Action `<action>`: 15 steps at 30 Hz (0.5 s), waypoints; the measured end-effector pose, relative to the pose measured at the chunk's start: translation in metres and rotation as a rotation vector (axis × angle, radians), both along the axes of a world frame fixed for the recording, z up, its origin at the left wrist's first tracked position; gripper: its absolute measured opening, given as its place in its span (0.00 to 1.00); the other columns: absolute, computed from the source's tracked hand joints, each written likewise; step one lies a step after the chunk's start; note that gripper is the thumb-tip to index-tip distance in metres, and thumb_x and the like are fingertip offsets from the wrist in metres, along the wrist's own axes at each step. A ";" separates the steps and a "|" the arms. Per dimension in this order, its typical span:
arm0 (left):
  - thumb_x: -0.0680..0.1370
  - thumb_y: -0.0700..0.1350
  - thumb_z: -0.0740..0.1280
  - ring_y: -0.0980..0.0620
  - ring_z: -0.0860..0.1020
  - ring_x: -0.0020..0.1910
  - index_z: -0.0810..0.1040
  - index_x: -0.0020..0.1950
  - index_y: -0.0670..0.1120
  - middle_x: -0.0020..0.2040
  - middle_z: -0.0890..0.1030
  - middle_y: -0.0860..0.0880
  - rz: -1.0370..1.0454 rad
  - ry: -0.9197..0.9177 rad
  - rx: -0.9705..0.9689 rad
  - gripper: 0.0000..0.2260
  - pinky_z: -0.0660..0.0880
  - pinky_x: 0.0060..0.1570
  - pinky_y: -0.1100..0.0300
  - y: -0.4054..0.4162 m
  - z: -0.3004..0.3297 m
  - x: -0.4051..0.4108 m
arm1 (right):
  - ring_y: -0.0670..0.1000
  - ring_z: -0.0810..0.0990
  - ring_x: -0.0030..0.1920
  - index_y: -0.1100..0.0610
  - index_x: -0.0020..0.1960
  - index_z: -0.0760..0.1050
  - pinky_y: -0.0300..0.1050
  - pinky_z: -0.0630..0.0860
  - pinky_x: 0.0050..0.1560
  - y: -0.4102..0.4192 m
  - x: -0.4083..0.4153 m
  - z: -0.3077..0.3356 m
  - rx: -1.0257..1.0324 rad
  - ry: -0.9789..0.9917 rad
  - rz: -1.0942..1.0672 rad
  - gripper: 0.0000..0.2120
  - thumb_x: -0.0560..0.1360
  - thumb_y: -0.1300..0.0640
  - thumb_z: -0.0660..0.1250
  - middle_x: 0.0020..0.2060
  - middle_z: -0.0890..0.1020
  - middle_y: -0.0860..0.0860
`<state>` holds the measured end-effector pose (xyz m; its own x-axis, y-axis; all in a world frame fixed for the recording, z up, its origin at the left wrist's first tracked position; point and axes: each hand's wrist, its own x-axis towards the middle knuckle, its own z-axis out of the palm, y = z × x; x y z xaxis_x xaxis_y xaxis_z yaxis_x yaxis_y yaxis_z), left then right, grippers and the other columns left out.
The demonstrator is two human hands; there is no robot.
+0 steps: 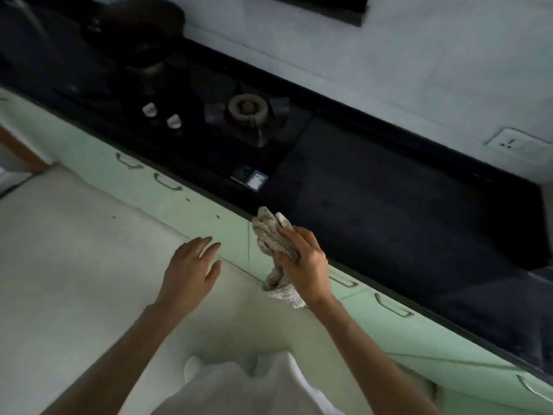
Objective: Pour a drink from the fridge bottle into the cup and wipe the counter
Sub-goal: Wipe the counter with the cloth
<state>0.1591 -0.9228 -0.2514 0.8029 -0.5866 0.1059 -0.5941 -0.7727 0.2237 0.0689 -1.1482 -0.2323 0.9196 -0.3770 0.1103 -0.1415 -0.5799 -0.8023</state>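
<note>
Gripping the cloth [276,239], the right hand [305,262] bunches it mid-length; soft, light, floppy. The left hand [190,269] hangs open, empty.

I'm working with a dim, flat picture, lit softly with no hard shadows anywhere. The dark counter [389,205] swallows nearly all detail; the stove [209,115] on it reads as black on black, and the pan [140,28] at the far left is just a murky shape. The pale wall [359,55] and floor [74,250] are the brightest areas. Everything is slightly soft, with smeared compression. My left hand [191,271] shows mild motion blur. Wide-angle distortion tilts and bends the counter's straight edge toward the corners.
</note>
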 end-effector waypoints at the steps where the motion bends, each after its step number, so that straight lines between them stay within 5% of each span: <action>1: 0.76 0.51 0.55 0.42 0.79 0.54 0.80 0.58 0.41 0.57 0.81 0.41 0.044 -0.005 0.001 0.22 0.76 0.55 0.48 0.021 0.002 0.004 | 0.50 0.77 0.56 0.52 0.64 0.77 0.44 0.78 0.54 0.015 0.010 0.003 0.002 0.001 0.030 0.23 0.70 0.60 0.73 0.61 0.75 0.49; 15: 0.77 0.51 0.56 0.40 0.77 0.56 0.77 0.62 0.41 0.58 0.79 0.41 0.326 -0.077 0.006 0.21 0.73 0.58 0.45 0.236 0.020 0.074 | 0.50 0.78 0.55 0.53 0.61 0.78 0.46 0.77 0.58 0.214 0.128 0.019 -0.051 -0.013 0.259 0.20 0.69 0.60 0.72 0.56 0.77 0.50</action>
<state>0.2328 -0.6867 -0.2310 0.9381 -0.3013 0.1711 -0.3307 -0.9259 0.1825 0.1970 -0.9342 -0.2136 0.9831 -0.1230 0.1356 0.0271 -0.6348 -0.7722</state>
